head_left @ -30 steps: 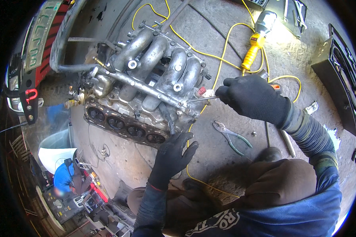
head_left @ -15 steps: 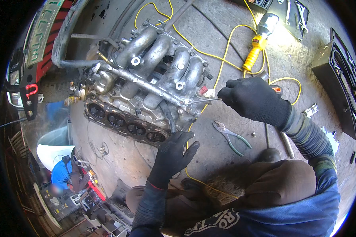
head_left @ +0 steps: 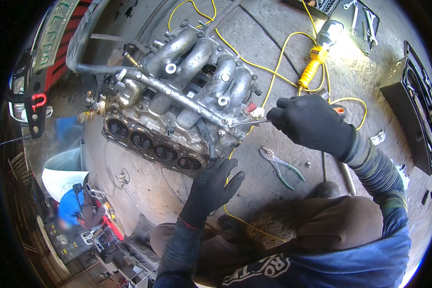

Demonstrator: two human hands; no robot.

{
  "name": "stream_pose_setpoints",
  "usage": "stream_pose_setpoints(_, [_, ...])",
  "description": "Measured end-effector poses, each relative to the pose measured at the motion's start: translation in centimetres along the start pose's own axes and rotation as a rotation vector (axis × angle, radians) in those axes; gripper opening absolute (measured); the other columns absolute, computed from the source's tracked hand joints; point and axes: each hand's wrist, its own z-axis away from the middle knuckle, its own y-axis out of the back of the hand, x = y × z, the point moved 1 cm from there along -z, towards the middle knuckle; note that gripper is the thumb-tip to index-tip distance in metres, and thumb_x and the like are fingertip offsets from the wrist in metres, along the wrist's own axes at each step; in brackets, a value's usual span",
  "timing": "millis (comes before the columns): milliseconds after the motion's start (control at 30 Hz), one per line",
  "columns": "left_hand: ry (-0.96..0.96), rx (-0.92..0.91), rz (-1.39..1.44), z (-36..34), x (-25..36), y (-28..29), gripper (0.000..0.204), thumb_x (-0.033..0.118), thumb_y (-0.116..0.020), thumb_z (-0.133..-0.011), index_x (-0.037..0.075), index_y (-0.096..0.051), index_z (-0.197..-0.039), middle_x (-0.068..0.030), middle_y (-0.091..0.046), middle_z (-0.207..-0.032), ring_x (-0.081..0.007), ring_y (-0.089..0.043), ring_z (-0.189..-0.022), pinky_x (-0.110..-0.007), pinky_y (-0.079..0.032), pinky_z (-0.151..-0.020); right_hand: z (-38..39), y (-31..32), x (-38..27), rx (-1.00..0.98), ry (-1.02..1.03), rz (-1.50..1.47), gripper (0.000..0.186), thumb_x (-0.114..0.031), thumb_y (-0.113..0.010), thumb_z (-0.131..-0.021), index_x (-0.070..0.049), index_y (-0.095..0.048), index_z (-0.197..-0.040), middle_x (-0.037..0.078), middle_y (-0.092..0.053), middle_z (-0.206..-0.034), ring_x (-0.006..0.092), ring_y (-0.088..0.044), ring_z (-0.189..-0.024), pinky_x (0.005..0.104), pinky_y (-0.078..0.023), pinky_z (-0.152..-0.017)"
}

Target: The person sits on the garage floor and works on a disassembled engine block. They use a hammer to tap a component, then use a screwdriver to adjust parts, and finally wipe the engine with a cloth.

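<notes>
My right hand (head_left: 312, 124) wears a black glove and is closed on a thin steel tool (head_left: 252, 122), whose far part reaches the end of the silver rail (head_left: 197, 109) on the engine. My left hand (head_left: 211, 187), also gloved, has its fingers apart at the lower right edge of the cylinder head (head_left: 151, 146); whether the fingertips touch it I cannot tell. Four silver intake runners (head_left: 192, 55) curve above the rail. A small red connector (head_left: 249, 108) is beside the tool. Green-handled pliers (head_left: 283, 168) lie on the concrete between my hands.
A lit yellow work lamp (head_left: 314, 57) lies among yellow cables. Spanners (head_left: 365, 24) sit in a tray at top right; a black tool case (head_left: 408, 115) stands far right. A red-and-black bumper (head_left: 43, 81) is left; a person in blue (head_left: 72, 206) crouches at lower left.
The view has shifted slightly, so the engine and tools sit a little differently. My right hand keeps its grip on the tool and my left hand stays by the head's edge.
</notes>
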Motion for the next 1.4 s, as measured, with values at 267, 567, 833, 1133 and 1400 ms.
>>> stream_pose_setpoints(267, [0.02,-0.042,0.0,0.1,1.0,0.8,0.034,0.021,-0.077,-0.097,-0.002,-0.07,-0.12,-0.0231,-0.074,-0.113,-0.0409,-0.073,-0.101,-0.047,-0.058,-0.088,-0.1,0.3,-0.5,-0.004,0.017,0.004,0.013,-0.017,-0.067,-0.093,-0.008,-0.068,-0.101,0.013,-0.066,-0.088,0.034,-0.071,-0.079,0.0468,-0.056,-0.067])
stream_pose_setpoints(567, [-0.074,-0.164,-0.032,4.5,3.3,6.2,0.043,0.029,-0.076,-0.096,0.001,-0.066,-0.127,-0.0186,-0.07,-0.114,-0.0371,-0.068,-0.104,-0.047,-0.053,-0.089,0.9,2.7,-2.7,-0.092,-0.047,0.027,0.021,-0.017,-0.068,-0.095,-0.012,-0.07,-0.115,0.014,-0.072,-0.095,0.0368,-0.072,-0.081,0.0474,-0.056,-0.07])
stream_pose_setpoints(833, [-0.044,-0.306,0.091,11.5,5.2,8.9,0.055,0.037,-0.072,-0.096,-0.003,-0.063,-0.133,-0.023,-0.066,-0.118,-0.038,-0.066,-0.108,-0.051,-0.051,-0.092,0.7,1.6,-8.1,0.005,-0.15,0.273,0.018,-0.02,-0.07,-0.097,-0.018,-0.07,-0.114,0.01,-0.068,-0.096,0.0346,-0.073,-0.079,0.0465,-0.058,-0.069])
stream_pose_setpoints(1133, [-0.011,-0.187,0.1,17.5,5.3,10.7,0.061,0.041,-0.071,-0.098,-0.007,-0.064,-0.135,-0.0277,-0.067,-0.119,-0.0392,-0.066,-0.108,-0.053,-0.051,-0.096,0.4,1.3,-10.0,-0.037,-0.19,0.498,0.019,-0.018,-0.068,-0.099,-0.017,-0.07,-0.118,0.012,-0.069,-0.095,0.0364,-0.072,-0.086,0.0482,-0.056,-0.071])
stream_pose_setpoints(1400, [-0.026,-0.167,0.11,18.0,5.5,10.8,0.061,0.041,-0.07,-0.099,-0.008,-0.063,-0.134,-0.027,-0.067,-0.118,-0.038,-0.067,-0.108,-0.053,-0.051,-0.096,0.7,2.0,-8.5,0.052,-0.177,0.335,0.021,-0.01,-0.067,-0.097,-0.015,-0.069,-0.118,0.013,-0.069,-0.096,0.0381,-0.071,-0.088,0.0474,-0.055,-0.074])
